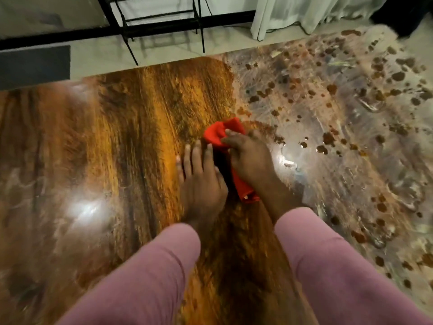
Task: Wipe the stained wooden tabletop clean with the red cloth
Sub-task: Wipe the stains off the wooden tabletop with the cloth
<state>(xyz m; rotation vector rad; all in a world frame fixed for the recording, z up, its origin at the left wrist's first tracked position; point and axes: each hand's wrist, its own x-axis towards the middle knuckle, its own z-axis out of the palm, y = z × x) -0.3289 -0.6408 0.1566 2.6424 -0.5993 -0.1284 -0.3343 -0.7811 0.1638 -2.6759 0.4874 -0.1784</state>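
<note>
Head view: blurred with motion throughout. Hides most of red cloth (pixel 222 134) beneath right hand (pixel 248 158), leaving bunched front and trailing end visible. Shows glossy, streak-grained wooden counter (pixel 140 113), spattered with brown blots (pixel 328 138) on its filmy right part. Grips cloth with curled right fingers at stain edge; presses left hand (pixel 202 184) flat just beside, fingers straight, close together.

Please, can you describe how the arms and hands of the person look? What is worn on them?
Both arms wear long plain pink sleeves: the left sleeve and the right sleeve end at the wrists. The left hand and the right hand are bare, without gloves. No watch or ring shows, though the picture is blurred.
</note>
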